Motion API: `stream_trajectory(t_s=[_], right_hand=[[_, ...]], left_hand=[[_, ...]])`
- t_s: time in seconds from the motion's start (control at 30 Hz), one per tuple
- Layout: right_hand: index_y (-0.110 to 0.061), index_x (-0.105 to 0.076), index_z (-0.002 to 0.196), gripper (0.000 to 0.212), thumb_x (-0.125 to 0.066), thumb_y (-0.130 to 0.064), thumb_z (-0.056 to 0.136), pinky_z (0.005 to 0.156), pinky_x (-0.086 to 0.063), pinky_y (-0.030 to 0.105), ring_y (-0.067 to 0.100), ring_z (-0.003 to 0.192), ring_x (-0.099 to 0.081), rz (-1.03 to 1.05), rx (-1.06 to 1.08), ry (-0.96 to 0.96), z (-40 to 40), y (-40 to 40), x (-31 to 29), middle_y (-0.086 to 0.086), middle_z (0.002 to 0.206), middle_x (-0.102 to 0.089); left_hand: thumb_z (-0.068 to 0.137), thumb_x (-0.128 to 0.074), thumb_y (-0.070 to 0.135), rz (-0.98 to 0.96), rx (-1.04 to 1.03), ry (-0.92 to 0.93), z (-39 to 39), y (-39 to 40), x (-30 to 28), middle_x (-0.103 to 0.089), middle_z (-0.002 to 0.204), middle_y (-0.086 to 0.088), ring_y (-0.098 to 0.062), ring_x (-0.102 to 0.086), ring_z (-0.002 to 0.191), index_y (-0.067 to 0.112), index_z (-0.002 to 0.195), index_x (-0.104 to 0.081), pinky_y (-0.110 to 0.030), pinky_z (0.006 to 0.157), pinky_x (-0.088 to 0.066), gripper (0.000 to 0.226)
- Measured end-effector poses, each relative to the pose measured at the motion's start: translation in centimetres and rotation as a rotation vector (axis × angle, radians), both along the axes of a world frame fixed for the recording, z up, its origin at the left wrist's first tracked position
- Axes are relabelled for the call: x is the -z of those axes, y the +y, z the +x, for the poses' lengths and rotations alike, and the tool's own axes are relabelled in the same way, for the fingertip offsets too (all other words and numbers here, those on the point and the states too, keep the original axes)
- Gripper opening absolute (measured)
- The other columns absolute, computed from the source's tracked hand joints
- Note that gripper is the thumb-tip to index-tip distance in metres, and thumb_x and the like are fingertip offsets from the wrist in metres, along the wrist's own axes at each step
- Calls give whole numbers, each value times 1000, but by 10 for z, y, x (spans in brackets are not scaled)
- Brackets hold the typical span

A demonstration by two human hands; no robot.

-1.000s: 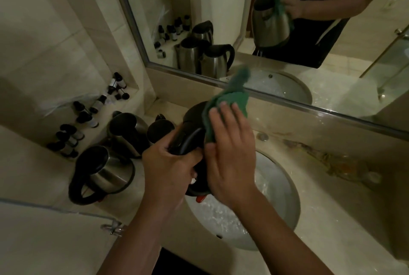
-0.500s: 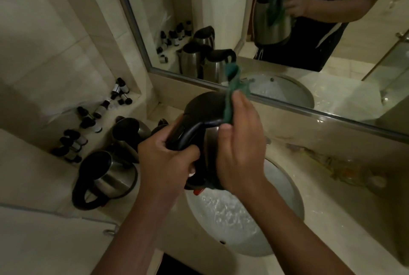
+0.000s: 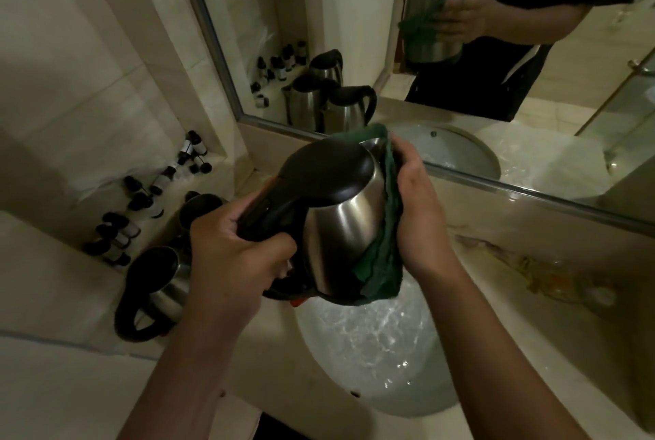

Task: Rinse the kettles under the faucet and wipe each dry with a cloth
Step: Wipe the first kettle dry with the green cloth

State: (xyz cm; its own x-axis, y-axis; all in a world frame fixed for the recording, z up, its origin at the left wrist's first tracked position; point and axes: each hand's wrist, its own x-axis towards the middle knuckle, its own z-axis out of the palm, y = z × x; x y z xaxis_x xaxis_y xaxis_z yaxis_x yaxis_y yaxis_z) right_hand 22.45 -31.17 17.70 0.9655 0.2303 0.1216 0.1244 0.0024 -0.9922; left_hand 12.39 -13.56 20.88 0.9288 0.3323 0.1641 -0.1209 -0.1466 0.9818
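Note:
Above the sink I hold a steel kettle (image 3: 343, 223) with a black lid and black handle, tilted with its spout toward the mirror. My left hand (image 3: 230, 248) grips the handle. My right hand (image 3: 418, 212) presses a green cloth (image 3: 384, 244) against the kettle's right side, fingers curled round the cloth near the spout. Two more steel kettles stand on the counter to the left: one near (image 3: 156, 290), one further back (image 3: 198, 209), partly hidden by my left hand.
The round sink (image 3: 372, 351) lies below the kettle, wet inside. Several small dark bottles (image 3: 141, 205) lie along the left wall. A mirror (image 3: 425, 49) runs behind the counter and reflects the kettles and me. The counter's front edge is at the bottom.
The cloth has moved from the kettle's lid down its right side, and my right hand went with it. The kettle has turned so its steel body faces me.

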Motion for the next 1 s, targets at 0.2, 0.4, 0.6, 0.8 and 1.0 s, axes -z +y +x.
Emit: stream_trajectory(t_s=[0.2, 0.4, 0.6, 0.8, 1.0], right_hand=[[-22, -76, 113, 63, -24, -56, 108, 107, -47, 48, 24, 113, -72, 174, -111, 423, 16, -8, 19, 8, 117, -77], [-3, -72, 122, 69, -22, -47, 106, 105, -49, 44, 34, 117, -67, 423, -513, 414, 33, -9, -37, 21, 124, -70], [-9, -68, 103, 21, -51, -22, 106, 81, -49, 24, 8, 84, -68, -371, -571, 72, 41, -3, -53, -6, 92, -74], [-20, -79, 86, 31, -52, -32, 97, 73, -56, 20, 3, 78, -74, -12, -630, 298, 54, 12, -68, -5, 84, -77], [-23, -63, 78, 28, -53, -18, 103, 59, -46, 10, 6, 71, -57, -481, -486, 131, 42, 8, -66, -6, 74, -65]], left_hand=[[66, -65, -8, 116, 67, -16, -3, 12, -12, -63, 58, -4, -20, -57, 47, 33, 108, -77, -29, 47, -46, 60], [56, -55, -19, 65, 146, -69, 0, 23, -12, -54, 45, 11, -2, -44, 34, 19, 105, -80, -14, 43, -35, 67], [54, -51, -29, 43, 226, -80, 3, 21, -20, -54, 43, 18, 3, -46, 33, 4, 111, -68, -11, 43, -36, 68], [50, -51, -30, 18, 184, -144, 7, 22, -19, -56, 44, 19, 4, -45, 33, 3, 115, -66, -9, 44, -35, 75], [52, -55, -22, 70, 146, -151, 7, 21, -21, -59, 49, 18, 5, -50, 38, 7, 104, -72, -9, 44, -38, 62]])
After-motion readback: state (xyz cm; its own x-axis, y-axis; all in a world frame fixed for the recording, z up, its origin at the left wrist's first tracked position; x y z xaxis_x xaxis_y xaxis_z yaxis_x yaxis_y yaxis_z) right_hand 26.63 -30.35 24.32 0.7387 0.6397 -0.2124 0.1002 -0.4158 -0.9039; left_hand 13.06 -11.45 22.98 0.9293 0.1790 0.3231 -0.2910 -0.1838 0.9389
